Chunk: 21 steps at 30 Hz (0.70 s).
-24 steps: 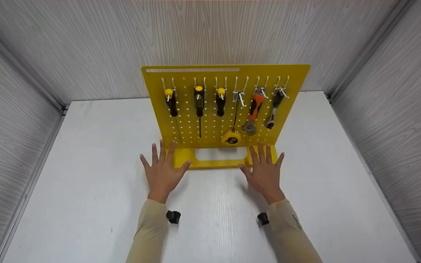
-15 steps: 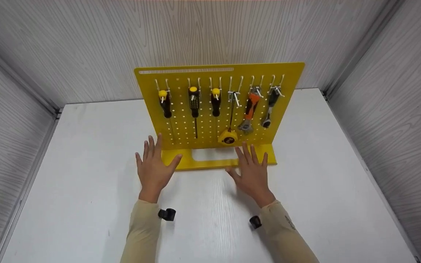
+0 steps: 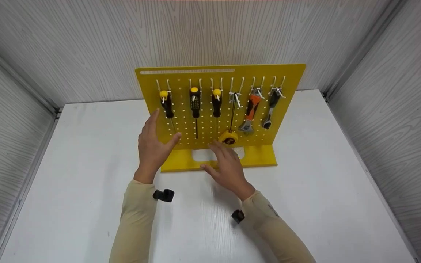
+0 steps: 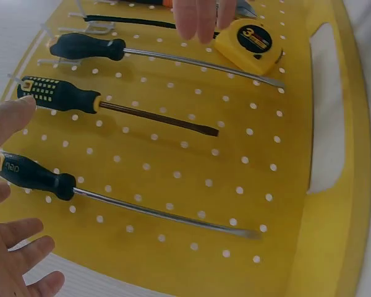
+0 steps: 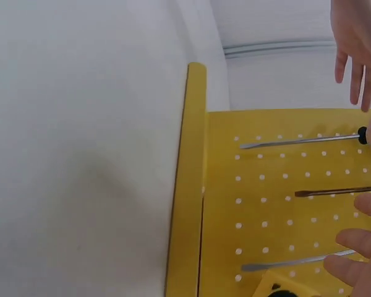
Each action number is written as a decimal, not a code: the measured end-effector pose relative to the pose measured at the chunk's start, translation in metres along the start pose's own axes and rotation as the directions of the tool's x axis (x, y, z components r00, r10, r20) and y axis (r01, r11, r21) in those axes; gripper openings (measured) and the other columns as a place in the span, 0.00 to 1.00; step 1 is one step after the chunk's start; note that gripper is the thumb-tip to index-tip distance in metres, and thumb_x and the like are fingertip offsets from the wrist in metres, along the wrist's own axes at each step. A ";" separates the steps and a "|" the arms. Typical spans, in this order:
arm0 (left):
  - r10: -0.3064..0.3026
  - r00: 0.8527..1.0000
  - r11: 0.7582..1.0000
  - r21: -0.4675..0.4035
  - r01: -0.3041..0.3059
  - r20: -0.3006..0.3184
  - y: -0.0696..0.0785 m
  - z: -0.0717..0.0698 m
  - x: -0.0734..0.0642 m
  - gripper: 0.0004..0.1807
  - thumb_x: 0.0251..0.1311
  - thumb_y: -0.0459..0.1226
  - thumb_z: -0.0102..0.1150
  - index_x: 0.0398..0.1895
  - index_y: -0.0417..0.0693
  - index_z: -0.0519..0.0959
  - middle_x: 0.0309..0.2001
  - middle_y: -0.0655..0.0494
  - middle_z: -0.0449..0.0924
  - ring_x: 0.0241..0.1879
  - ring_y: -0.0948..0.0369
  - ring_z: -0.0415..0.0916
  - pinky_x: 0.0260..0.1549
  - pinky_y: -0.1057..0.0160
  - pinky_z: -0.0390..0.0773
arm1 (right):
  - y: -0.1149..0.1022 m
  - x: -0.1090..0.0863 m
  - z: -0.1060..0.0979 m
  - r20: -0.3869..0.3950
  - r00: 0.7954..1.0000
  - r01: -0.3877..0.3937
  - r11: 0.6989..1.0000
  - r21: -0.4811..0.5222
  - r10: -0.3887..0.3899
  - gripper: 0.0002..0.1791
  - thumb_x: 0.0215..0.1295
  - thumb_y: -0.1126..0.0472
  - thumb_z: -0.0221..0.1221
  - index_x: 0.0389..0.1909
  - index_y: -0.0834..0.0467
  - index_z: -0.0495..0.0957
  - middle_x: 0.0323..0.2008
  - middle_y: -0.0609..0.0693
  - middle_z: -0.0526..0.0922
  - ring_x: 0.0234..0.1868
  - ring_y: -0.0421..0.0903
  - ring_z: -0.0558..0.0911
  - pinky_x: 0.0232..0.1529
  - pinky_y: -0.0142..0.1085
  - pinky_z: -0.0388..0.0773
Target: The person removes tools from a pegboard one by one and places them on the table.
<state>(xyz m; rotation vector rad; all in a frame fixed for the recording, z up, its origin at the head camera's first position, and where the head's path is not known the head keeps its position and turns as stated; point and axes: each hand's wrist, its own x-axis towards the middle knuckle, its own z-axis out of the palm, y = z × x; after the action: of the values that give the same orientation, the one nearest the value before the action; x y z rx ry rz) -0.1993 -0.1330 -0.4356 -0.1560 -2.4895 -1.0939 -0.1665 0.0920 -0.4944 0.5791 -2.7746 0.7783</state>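
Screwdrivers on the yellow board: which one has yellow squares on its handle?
The middle screwdriver. Rows of small yellow squares mark its handle; the left screwdriver and the right screwdriver have none.

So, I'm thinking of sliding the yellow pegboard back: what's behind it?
Beyond the yellow pegboard, the patterned wall shows above its top edge, and the white table at either side. The space directly behind is hidden; I can't tell whether anything's there.

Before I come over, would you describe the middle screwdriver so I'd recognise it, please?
Find the yellow pegboard on the white table. Towards its left, the middle screwdriver hangs between the leftmost screwdriver and the third screwdriver. Unlike both, it has a yellow-dotted handle and a shorter, darker shaft.
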 end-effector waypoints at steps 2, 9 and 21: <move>-0.022 1.000 0.999 -0.046 0.023 0.012 0.006 -0.003 0.005 0.47 0.55 0.50 0.66 0.74 0.46 0.55 0.71 0.44 0.61 0.69 0.46 0.61 0.64 0.38 0.59 | -0.007 0.009 -0.001 0.011 1.000 0.018 0.998 0.053 -0.018 0.37 0.63 0.40 0.58 0.67 0.57 0.65 0.69 0.57 0.67 0.69 0.55 0.67 0.67 0.57 0.62; -0.050 0.999 0.993 -0.103 0.050 0.002 0.014 -0.007 0.022 0.47 0.57 0.50 0.66 0.74 0.46 0.54 0.70 0.47 0.63 0.69 0.51 0.62 0.67 0.42 0.58 | -0.025 0.037 -0.002 0.177 0.984 -0.077 0.973 0.219 0.038 0.41 0.63 0.37 0.56 0.72 0.52 0.58 0.68 0.53 0.67 0.67 0.52 0.70 0.65 0.50 0.68; -0.066 0.997 0.985 -0.160 0.059 -0.039 0.012 -0.004 0.034 0.45 0.57 0.45 0.67 0.73 0.46 0.55 0.67 0.49 0.67 0.67 0.54 0.65 0.67 0.52 0.64 | -0.038 0.069 0.007 0.298 0.951 -0.201 0.898 0.391 0.083 0.41 0.64 0.40 0.56 0.74 0.50 0.55 0.72 0.49 0.63 0.69 0.48 0.67 0.68 0.46 0.65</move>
<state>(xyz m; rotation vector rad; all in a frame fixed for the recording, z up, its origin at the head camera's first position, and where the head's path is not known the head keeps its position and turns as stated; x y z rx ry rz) -0.2257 -0.1299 -0.4110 -0.0989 -2.3826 -1.3078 -0.2130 0.0370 -0.4629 0.5944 -2.9353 1.4526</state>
